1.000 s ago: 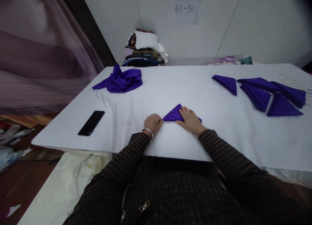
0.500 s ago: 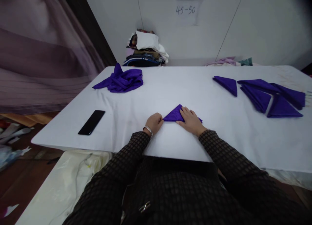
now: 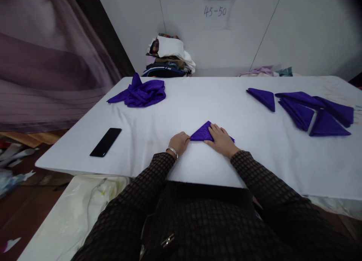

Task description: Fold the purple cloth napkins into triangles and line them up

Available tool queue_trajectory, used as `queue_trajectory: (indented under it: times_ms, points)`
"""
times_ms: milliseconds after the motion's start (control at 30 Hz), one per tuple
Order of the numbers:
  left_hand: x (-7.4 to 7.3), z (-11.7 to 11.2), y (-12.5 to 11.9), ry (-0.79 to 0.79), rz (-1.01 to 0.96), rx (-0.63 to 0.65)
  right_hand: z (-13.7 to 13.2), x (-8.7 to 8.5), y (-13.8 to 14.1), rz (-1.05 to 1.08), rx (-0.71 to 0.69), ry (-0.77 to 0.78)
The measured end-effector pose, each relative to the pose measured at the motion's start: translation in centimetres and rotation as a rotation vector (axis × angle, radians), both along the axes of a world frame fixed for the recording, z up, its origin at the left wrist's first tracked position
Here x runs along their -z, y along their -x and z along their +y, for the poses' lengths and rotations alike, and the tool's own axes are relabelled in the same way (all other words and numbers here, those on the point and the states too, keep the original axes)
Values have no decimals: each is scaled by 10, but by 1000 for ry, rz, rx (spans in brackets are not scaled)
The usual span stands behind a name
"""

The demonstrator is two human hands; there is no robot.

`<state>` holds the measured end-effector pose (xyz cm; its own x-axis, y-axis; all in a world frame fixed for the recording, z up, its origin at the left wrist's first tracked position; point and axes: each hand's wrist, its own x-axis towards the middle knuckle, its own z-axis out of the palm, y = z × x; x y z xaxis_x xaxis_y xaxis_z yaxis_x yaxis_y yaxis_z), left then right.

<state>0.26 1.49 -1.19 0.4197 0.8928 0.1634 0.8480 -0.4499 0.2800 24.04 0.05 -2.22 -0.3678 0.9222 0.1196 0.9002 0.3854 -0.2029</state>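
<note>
A purple napkin folded into a triangle (image 3: 201, 132) lies on the white table (image 3: 198, 103) just in front of me. My left hand (image 3: 178, 143), with a silver bracelet at the wrist, is curled and pinches the napkin's left corner. My right hand (image 3: 221, 139) lies flat on the napkin's right half, fingers stretched out and pressing it down.
A black phone (image 3: 105, 142) lies near the table's left front edge. A crumpled heap of purple cloth (image 3: 141, 92) sits at the back left. Several folded purple triangles (image 3: 305, 108) lie at the right. A pile of clothes (image 3: 168, 57) stands behind the table.
</note>
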Motion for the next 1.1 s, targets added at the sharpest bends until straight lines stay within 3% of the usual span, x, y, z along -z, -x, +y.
queue_trajectory:
  times_ms: [300, 567, 833, 900, 1000, 1100]
  points:
    - [-2, 1, 1, 46, -57, -86, 0, -1, -3, -57, -46, -11]
    - [-2, 5, 17, -26, 47, 171, 0, 0, -4, -70, -58, -24]
    - [-5, 0, 27, -60, 187, 226, 0, 2, -4, -45, -65, -24]
    - [-3, -2, 31, -59, 136, 195, 0, 2, -4, -36, -68, -23]
    - [-3, -2, 32, -65, -37, 45, -1, 2, -4, -28, -67, -24]
    - [-12, 1, 15, -121, -191, -57, 0, 3, -4, -34, -66, -24]
